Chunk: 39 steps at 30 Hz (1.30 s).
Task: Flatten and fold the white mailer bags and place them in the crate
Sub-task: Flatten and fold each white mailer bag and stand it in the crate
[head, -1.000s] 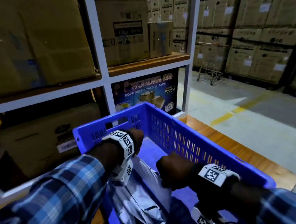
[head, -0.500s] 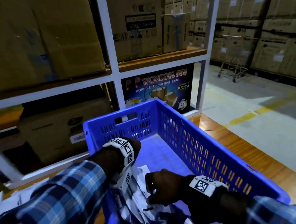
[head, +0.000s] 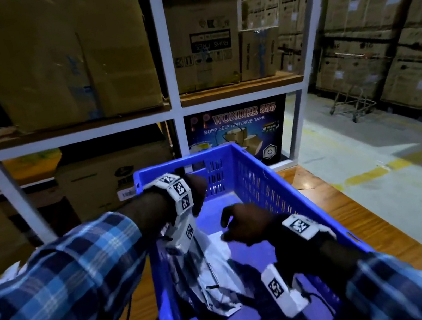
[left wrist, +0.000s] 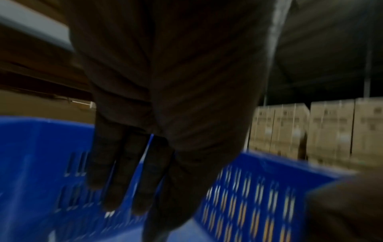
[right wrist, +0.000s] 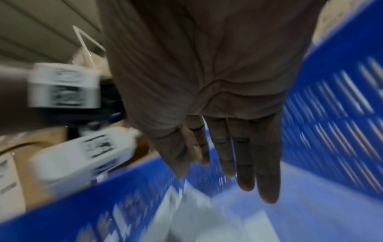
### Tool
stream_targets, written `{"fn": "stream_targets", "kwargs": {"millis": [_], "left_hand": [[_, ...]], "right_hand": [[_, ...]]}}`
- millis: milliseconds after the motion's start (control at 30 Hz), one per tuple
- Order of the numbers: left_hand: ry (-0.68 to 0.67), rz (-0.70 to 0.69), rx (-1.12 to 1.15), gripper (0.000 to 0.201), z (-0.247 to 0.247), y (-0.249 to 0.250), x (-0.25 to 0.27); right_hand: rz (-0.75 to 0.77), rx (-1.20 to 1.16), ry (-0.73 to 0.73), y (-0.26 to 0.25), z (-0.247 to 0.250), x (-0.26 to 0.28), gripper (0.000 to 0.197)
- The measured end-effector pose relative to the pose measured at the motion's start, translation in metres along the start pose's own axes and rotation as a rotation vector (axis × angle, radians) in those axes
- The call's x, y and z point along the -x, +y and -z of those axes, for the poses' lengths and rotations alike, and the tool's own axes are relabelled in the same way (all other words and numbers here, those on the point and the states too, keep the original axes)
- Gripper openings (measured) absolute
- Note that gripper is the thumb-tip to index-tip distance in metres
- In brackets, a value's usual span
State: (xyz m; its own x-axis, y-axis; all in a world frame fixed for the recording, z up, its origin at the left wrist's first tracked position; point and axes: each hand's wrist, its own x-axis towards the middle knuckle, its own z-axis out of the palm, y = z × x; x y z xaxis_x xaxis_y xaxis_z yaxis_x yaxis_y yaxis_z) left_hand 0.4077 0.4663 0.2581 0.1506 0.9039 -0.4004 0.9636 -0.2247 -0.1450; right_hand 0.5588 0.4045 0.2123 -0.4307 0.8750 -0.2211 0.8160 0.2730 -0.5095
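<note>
The blue slotted crate stands on a wooden table. Folded white mailer bags lie on its floor along the left wall; they show blurred in the right wrist view as white bags. My left hand hovers above the crate near its far left corner, its fingers straight and holding nothing. My right hand hangs over the middle of the crate above the bags, its fingers straight and empty. Neither hand touches the bags.
A white metal rack with cardboard boxes stands just behind the crate. A dark tape carton sits on its lower shelf. More white bags lie on the table at the left. The concrete floor and stacked cartons are to the right.
My right hand has let go of the mailer bags and risen off them. The left hand has also lifted a little. The bags stay on the crate floor.
</note>
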Motion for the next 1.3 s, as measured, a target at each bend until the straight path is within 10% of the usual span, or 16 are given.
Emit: {"fn": "stream_targets", "kwargs": {"millis": [367, 633, 900, 1133, 1300], "left_hand": [[0.494, 0.025, 0.206, 0.012, 0.056, -0.07, 0.143], [0.807, 0.061, 0.434, 0.026, 0.001, -0.154, 0.271], [0.728, 0.172, 0.58, 0.037, -0.156, -0.245, 0.367], [0.532, 0.348, 0.674, 0.09, -0.36, -0.28, 0.384], [0.344, 0.451, 0.582, 0.09, -0.454, -0.286, 0.392]], "right_hand": [[0.217, 0.168, 0.257, -0.092, 0.081, 0.026, 0.017], [0.432, 0.141, 0.367, -0.224, 0.049, 0.06, 0.019], [0.47, 0.172, 0.284, -0.329, -0.092, 0.063, 0.021], [0.286, 0.192, 0.15, -0.349, -0.214, 0.043, 0.034], [0.192, 0.24, 0.197, -0.352, -0.263, 0.016, 0.036]]}}
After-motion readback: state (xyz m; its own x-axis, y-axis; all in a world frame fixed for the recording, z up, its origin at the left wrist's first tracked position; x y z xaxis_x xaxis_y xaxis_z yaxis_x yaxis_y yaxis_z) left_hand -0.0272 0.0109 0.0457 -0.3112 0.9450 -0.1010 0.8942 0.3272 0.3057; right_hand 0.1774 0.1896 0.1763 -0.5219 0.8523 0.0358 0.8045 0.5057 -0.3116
